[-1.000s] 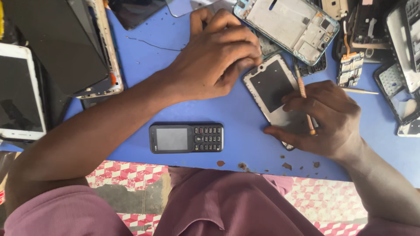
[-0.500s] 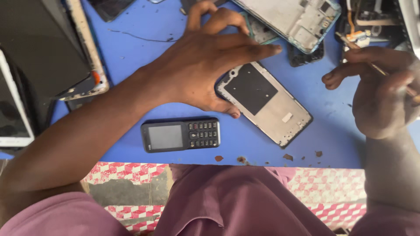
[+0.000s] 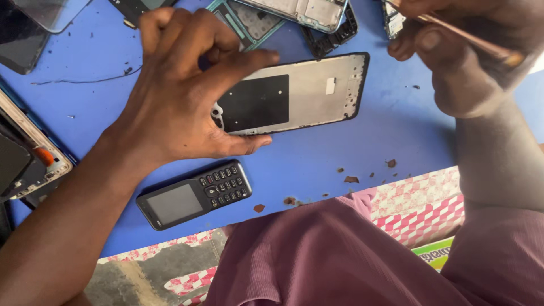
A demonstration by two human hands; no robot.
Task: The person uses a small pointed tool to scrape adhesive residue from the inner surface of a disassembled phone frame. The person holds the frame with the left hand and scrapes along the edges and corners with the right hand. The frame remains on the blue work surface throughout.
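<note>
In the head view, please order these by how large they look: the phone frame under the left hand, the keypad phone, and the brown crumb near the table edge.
1. Phone frame, largest, although the left hand partly covers it.
2. Keypad phone, clearly smaller.
3. Brown crumb, smallest by far.
All lie on the same blue table, so nearness hardly matters.

bright even daylight, slight blur
</note>
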